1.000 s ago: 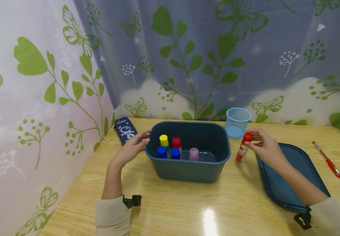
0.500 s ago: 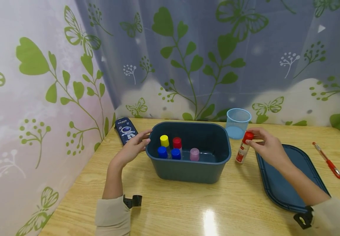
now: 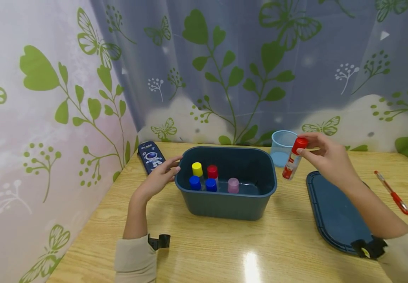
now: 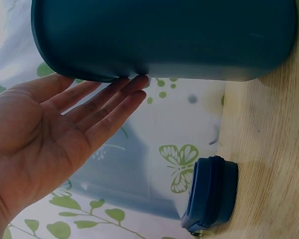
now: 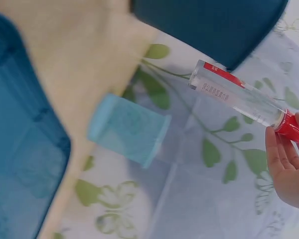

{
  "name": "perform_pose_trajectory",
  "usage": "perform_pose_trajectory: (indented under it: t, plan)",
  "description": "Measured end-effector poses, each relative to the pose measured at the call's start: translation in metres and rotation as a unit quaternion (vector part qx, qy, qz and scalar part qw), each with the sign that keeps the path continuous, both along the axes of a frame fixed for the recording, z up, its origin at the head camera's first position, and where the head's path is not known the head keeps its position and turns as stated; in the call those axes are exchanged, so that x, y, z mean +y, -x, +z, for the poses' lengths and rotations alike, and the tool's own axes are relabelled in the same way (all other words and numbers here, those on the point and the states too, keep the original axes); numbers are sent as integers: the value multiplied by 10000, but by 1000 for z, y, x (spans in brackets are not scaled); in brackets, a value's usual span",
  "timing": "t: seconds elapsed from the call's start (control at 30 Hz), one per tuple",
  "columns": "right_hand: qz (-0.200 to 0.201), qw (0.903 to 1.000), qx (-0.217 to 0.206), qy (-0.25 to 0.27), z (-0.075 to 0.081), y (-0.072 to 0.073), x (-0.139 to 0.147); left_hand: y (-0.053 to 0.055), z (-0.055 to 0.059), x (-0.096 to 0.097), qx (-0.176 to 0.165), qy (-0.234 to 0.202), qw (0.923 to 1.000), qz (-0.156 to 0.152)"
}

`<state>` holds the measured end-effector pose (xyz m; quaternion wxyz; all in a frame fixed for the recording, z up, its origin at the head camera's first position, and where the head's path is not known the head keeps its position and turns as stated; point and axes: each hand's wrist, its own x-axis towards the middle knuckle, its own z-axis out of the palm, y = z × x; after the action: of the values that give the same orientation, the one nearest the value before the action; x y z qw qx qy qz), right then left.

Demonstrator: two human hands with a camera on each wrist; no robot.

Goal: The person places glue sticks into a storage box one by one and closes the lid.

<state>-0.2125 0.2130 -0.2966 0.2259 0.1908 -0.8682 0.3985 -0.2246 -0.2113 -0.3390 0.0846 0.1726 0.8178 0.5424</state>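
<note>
My right hand (image 3: 331, 157) pinches the red cap of a glue stick (image 3: 290, 165), a clear tube with a red-and-white label. It is held up off the table, slightly tilted, to the right of a dark blue-grey plastic bin (image 3: 225, 204). In the right wrist view the glue stick (image 5: 234, 94) shows its full length, with fingers round the cap. My left hand (image 3: 156, 179) touches the bin's left side with its fingers; in the left wrist view, the left hand (image 4: 65, 119) has extended fingers at the bin's rim. Inside stand bottles with yellow (image 3: 197, 169), red, blue and pink caps.
A light blue mesh cup (image 3: 281, 151) stands behind the bin's right end. The dark blue lid (image 3: 338, 216) lies under the right forearm, with a red pen (image 3: 395, 194) beyond it. A space-themed pencil case (image 3: 150, 156) lies back left, near the curtain.
My right hand has lifted the glue stick from the table, raising it up and slightly back. The left hand stays at the bin's side.
</note>
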Motion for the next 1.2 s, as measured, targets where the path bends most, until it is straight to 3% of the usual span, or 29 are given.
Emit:
perform_pose_trajectory:
  t: [0.27, 0.57, 0.77, 1.2]
  plan:
    - [162, 9992, 314, 205, 37, -3, -20, 0, -1, -3, -12, -9, 10000, -5]
    - [624, 9973, 316, 238, 57, 5, -49, 0, -1, -3, -6, -28, 10000, 1]
    - [899, 9957, 138, 154, 53, 11, -68, 0, -1, -3, -9, -23, 10000, -5]
    - [1243, 9918, -281, 113, 25, 30, -105, 3, -2, -2, 30, 12, 10000, -4]
